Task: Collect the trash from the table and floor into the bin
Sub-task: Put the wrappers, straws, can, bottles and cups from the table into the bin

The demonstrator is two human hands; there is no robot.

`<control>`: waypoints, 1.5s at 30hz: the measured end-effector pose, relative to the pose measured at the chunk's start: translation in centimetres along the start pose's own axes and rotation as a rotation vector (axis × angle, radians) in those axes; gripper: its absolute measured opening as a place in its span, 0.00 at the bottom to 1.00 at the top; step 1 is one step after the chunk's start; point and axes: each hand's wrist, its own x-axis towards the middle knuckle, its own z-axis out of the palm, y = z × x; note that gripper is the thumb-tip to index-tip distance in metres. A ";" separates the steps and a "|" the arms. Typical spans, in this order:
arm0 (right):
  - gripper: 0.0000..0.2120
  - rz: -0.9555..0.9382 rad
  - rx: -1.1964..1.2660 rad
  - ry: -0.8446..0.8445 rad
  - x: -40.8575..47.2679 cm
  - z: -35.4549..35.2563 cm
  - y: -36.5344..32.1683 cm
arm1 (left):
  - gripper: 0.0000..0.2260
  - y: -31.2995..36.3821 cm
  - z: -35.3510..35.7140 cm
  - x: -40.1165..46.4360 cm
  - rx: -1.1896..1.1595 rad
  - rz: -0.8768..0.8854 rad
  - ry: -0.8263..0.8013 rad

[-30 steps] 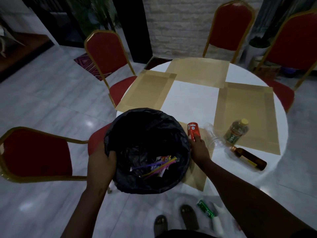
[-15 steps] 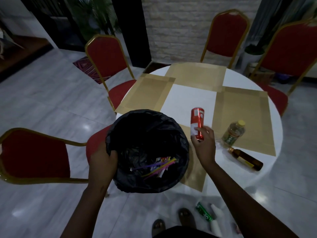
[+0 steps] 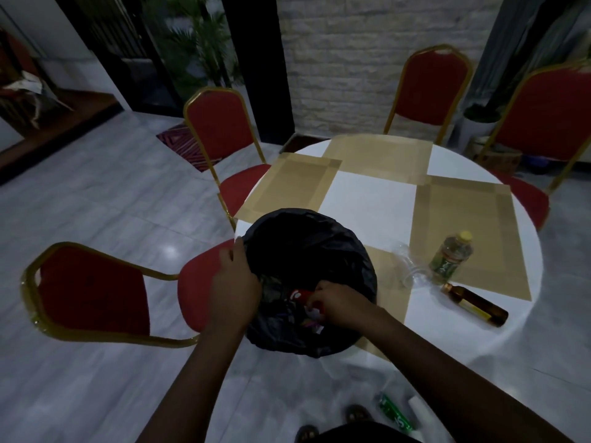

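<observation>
Right hand (image 3: 339,302) with red can (image 3: 299,295) inside bin (image 3: 358,251), below rim.

The right hand (image 3: 339,302) reaches into the bin (image 3: 319,238), and its fingertips are lost among the dark liner, so its grip cannot be read. Only a small piece of the red can (image 3: 299,295) shows beside it. The other litter in the bin is too dim to make out. The left hand (image 3: 235,284) hides part of the rim. A clear bottle (image 3: 407,263) on the surface (image 3: 367,199) is a faint blur. The person's body cuts off a green wrapper (image 3: 393,414) on the floor.
</observation>
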 end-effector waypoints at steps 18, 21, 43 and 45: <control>0.18 0.592 0.238 0.754 -5.0 2.5 14.8 | 0.26 0.4 1.1 1.2 0.063 0.094 -0.006; 0.25 0.682 0.069 0.583 -4.3 3.3 18.5 | 0.27 0.8 1.4 1.1 0.072 0.118 0.009; 0.15 0.513 -0.032 0.700 -0.5 1.1 19.4 | 0.28 2.4 2.0 1.8 -0.033 0.097 -0.037; 0.16 0.472 0.017 0.842 -1.2 -0.3 17.8 | 0.28 2.6 1.9 1.8 -0.022 0.096 -0.048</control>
